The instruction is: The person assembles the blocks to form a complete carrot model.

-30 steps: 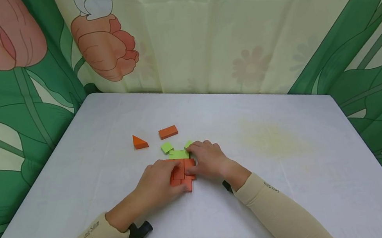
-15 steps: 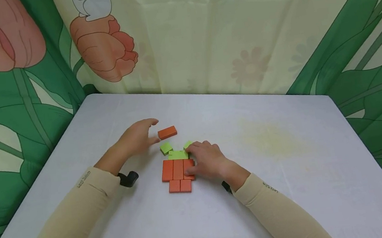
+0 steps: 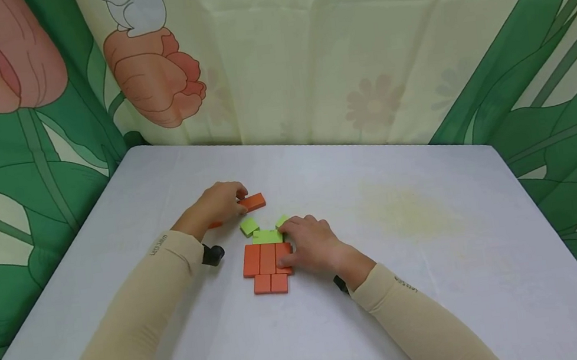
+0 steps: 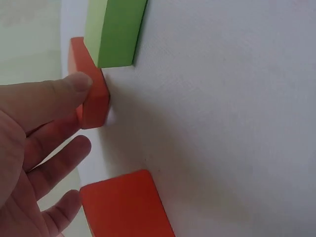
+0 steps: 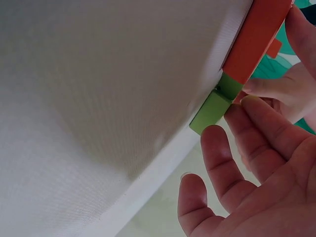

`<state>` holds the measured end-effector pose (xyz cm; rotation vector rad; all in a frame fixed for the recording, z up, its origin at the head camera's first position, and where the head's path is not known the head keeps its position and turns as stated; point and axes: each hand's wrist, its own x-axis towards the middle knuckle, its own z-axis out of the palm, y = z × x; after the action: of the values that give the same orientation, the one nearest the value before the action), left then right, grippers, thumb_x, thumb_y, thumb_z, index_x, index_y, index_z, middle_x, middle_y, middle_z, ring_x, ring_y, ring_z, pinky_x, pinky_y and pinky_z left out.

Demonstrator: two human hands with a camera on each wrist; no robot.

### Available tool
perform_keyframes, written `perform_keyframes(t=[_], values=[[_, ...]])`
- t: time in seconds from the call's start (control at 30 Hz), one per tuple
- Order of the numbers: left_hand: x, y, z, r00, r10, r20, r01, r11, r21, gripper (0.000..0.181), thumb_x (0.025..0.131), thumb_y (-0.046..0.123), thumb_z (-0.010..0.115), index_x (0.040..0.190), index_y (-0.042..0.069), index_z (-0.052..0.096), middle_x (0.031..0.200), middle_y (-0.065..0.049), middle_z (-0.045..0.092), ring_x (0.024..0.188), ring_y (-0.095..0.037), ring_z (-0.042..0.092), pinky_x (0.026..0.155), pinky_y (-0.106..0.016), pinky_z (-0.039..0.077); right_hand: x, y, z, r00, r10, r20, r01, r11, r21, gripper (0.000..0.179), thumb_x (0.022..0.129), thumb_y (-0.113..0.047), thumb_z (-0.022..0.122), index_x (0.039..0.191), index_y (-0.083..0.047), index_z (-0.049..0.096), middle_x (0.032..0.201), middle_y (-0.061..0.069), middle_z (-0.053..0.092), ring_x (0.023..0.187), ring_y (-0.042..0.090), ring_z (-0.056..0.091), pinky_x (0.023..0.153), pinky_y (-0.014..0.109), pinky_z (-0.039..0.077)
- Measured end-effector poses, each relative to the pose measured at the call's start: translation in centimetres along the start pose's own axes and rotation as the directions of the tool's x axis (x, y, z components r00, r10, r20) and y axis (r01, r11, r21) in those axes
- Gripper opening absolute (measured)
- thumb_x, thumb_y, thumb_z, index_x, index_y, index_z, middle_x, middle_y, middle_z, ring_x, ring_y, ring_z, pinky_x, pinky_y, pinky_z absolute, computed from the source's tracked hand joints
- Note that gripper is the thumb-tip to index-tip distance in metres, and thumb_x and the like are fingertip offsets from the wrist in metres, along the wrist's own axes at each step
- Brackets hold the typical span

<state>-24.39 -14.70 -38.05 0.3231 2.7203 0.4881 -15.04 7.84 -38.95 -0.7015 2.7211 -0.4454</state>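
Observation:
With thumb and index finger, my left hand (image 3: 220,203) pinches the left end of a loose orange rectangular block (image 3: 254,202), which lies behind the green pieces. In the left wrist view the thumb presses the near face of this orange block (image 4: 97,106). My right hand (image 3: 313,242) rests with loosely bent fingers at the right side of a flat block figure. Its thumb touches the rightmost of several upright orange blocks (image 3: 267,258); its fingertips are right at a small green block (image 3: 282,221). A wider green block (image 3: 267,237) tops the orange row. Two smaller orange blocks (image 3: 271,284) lie below.
Another small green block (image 3: 249,226) sits at the figure's upper left. An orange triangular block (image 3: 215,225) lies partly hidden under my left hand. The white table (image 3: 420,307) ends at a patterned curtain (image 3: 274,57) behind.
My left hand has left the figure's left side, reached up past the triangular block and taken hold of the loose orange block. The right hand has stayed in place.

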Motion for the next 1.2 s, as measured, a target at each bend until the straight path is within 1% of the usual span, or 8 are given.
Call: perform_keyframes(t=[0.2,0.33,0.43,0.63,0.77,0.9,1.03,1.2], values=[[0.2,0.4,0.4,0.999,0.027,-0.036,-0.027,1.0,-0.014,0.043,0.094,0.012,0.069,0.133,0.0,0.057,0.129,-0.015,0.062,0.117,-0.029,0.056,0.103,-0.043,0.043,0.0,-0.1,0.1,1.0,-0.002,-0.004,0.002,1.0,-0.01,0.065,0.086,-0.046,0.077,0.139,-0.014,0.057,0.141,0.004,0.053,0.122,0.028,0.048,0.094,0.047,0.04],[-0.2,0.9,0.0,0.998,0.002,-0.07,-0.004,1.0,-0.029,0.043,0.095,0.013,0.068,0.134,0.0,0.057,0.126,-0.015,0.062,0.113,-0.028,0.056,0.1,-0.042,0.045,0.0,-0.1,0.1,1.0,-0.001,-0.004,0.001,1.0,-0.015,0.065,0.086,-0.046,0.077,0.139,-0.014,0.057,0.141,0.004,0.053,0.123,0.028,0.048,0.094,0.048,0.04],[-1.6,1.4,-0.9,0.996,0.024,-0.083,-0.028,0.999,-0.041,0.044,0.094,0.013,0.068,0.135,0.0,0.057,0.125,-0.014,0.062,0.113,-0.028,0.055,0.1,-0.043,0.045,-0.1,-0.1,0.0,1.0,0.001,-0.003,-0.001,1.0,-0.008,0.065,0.086,-0.046,0.077,0.139,-0.014,0.057,0.141,0.004,0.053,0.123,0.028,0.048,0.094,0.048,0.04],[-6.7,1.8,-1.6,0.973,0.212,-0.088,-0.211,0.977,0.014,0.038,0.091,0.007,0.071,0.127,-0.002,0.062,0.115,-0.011,0.066,0.107,-0.027,0.06,0.095,-0.041,0.049,-0.1,0.0,0.0,1.0,-0.012,-0.006,0.012,1.0,0.004,0.066,0.086,-0.046,0.077,0.139,-0.012,0.056,0.141,0.005,0.053,0.122,0.029,0.048,0.094,0.048,0.04],[-10.0,1.8,-0.2,0.952,0.299,-0.066,-0.298,0.954,0.018,0.034,0.09,0.006,0.073,0.123,0.0,0.065,0.112,-0.007,0.068,0.106,-0.025,0.062,0.093,-0.04,0.052,-0.1,0.0,0.0,1.0,-0.02,-0.013,0.02,1.0,0.004,0.066,0.087,-0.045,0.077,0.14,-0.012,0.056,0.142,0.005,0.053,0.122,0.029,0.048,0.094,0.047,0.04],[-12.5,2.0,1.7,0.942,0.334,-0.037,-0.335,0.942,-0.012,0.031,0.088,0.006,0.075,0.119,0.002,0.067,0.11,-0.003,0.068,0.106,-0.023,0.062,0.093,-0.04,0.051,-0.2,0.0,-0.1,1.0,-0.021,-0.014,0.021,1.0,0.01,0.065,0.087,-0.044,0.077,0.139,-0.012,0.056,0.142,0.005,0.053,0.122,0.029,0.048,0.094,0.048,0.04],[-14.0,2.4,3.7,0.933,0.36,-0.012,-0.36,0.932,-0.036,0.027,0.087,0.009,0.077,0.113,0.005,0.07,0.105,0.002,0.068,0.1,-0.019,0.062,0.089,-0.037,0.052,-0.2,0.0,0.0,1.0,-0.02,-0.014,0.02,1.0,0.0,0.064,0.086,-0.043,0.077,0.139,-0.012,0.057,0.141,0.004,0.053,0.122,0.029,0.048,0.093,0.048,0.04],[-14.9,3.0,5.7,0.902,0.432,-0.01,-0.432,0.901,-0.03,0.024,0.085,0.011,0.078,0.107,0.006,0.071,0.098,0.004,0.067,0.091,-0.014,0.06,0.084,-0.033,0.052,-0.1,0.0,0.0,1.0,-0.022,-0.017,0.022,1.0,-0.01,0.064,0.086,-0.044,0.077,0.139,-0.013,0.057,0.142,0.004,0.053,0.123,0.03,0.048,0.094,0.049,0.04]])
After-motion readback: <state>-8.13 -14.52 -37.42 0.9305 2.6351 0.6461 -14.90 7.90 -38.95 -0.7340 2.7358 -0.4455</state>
